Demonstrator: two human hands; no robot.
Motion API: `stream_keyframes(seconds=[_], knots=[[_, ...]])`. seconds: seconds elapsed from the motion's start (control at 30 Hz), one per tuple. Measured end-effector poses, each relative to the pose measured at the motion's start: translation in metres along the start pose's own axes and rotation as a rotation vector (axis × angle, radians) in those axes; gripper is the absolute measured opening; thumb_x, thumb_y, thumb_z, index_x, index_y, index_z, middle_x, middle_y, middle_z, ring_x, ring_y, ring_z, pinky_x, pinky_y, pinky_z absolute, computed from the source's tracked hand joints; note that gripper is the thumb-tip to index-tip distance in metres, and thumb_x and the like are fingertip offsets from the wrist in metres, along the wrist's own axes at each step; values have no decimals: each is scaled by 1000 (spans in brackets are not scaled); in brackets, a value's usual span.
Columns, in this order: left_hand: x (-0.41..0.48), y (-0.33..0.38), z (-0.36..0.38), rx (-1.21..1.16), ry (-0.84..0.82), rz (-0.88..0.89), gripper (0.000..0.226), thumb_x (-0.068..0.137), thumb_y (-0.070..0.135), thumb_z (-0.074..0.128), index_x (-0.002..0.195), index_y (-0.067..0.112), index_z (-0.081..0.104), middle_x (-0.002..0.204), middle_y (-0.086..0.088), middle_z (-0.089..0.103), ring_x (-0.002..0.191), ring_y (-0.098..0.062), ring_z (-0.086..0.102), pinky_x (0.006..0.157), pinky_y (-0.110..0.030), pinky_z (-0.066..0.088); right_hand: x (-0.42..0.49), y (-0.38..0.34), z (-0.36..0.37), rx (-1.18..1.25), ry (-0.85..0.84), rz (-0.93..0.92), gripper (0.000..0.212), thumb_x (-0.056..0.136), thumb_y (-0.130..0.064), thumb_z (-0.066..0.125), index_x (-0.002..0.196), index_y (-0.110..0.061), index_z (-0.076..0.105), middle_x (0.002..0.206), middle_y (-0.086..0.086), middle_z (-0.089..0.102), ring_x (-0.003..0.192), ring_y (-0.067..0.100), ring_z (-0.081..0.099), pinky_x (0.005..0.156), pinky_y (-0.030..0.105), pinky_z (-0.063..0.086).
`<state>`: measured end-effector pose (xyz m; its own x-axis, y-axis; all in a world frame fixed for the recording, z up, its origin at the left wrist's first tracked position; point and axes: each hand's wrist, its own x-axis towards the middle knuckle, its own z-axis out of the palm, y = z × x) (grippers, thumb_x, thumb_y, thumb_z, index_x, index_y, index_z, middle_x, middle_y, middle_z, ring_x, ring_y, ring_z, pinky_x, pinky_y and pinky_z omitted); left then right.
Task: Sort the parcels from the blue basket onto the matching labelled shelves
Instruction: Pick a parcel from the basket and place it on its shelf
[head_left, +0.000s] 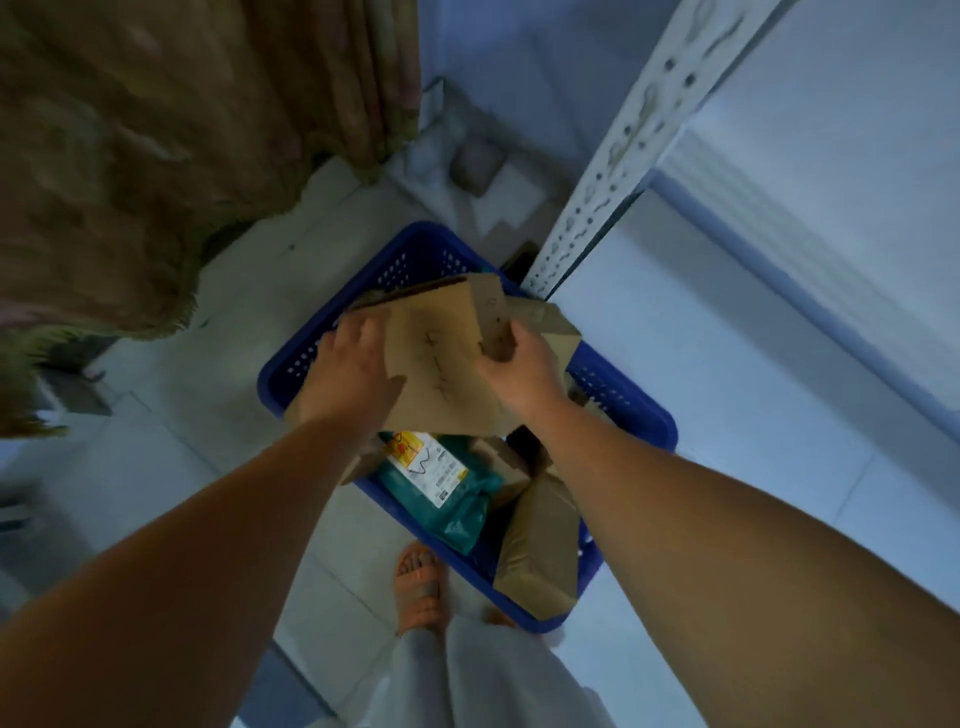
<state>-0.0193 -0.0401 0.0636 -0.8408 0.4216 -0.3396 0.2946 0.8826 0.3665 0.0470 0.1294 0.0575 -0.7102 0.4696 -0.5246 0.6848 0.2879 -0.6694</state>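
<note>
A blue basket (415, 254) with perforated walls stands on the floor below me. Over it I hold a flat brown cardboard parcel (441, 358) with handwriting on its face. My left hand (353, 369) grips its left edge and my right hand (524, 369) its right edge, where a folded flap sticks up. Inside the basket lie a teal plastic mailer (457, 499) with a white and yellow label and a brown paper-wrapped parcel (540, 556) leaning at the near right corner. More brown parcels sit underneath, partly hidden by the held one.
A white perforated shelf upright (613, 171) rises just right of the basket, with a pale shelf board (779, 364) beside it. A patterned curtain (156, 156) hangs at the left. Boxes (478, 166) lie on the floor behind the basket. My sandalled foot (418, 582) is beside the basket's near edge.
</note>
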Motion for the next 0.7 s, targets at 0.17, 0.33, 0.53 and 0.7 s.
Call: stream_keyframes(seconds=[0.17,0.33,0.53,0.7], knots=[[-5,80,-73,355,-50,467,92,86,37,63,152,29,-2,159,3,0,142,-28,17,113,-44,28,-61,-29,-72,-514,17,-205,65,77,-32,71,134,-18,43,127,6,53,111,26,53,90,41,50],[-29,162,-112,602,-72,764,60,90,33,56,144,29,29,150,4,31,136,-23,31,110,-42,27,-125,-48,-136,-698,100,-149,58,76,-34,66,126,-25,40,119,3,55,109,27,53,93,43,45],[-56,245,-139,390,-283,820,32,80,23,67,109,24,53,114,2,55,108,-20,56,92,-34,49,-189,-48,-221,-713,190,-122,67,81,-32,65,140,-27,34,135,2,47,127,25,41,112,49,17],[-84,296,-153,377,-306,865,42,72,25,76,109,23,56,110,3,53,105,-18,53,90,-37,47,-248,-10,-280,-678,257,101,67,84,-34,64,142,-29,31,138,9,42,131,31,34,111,51,20]])
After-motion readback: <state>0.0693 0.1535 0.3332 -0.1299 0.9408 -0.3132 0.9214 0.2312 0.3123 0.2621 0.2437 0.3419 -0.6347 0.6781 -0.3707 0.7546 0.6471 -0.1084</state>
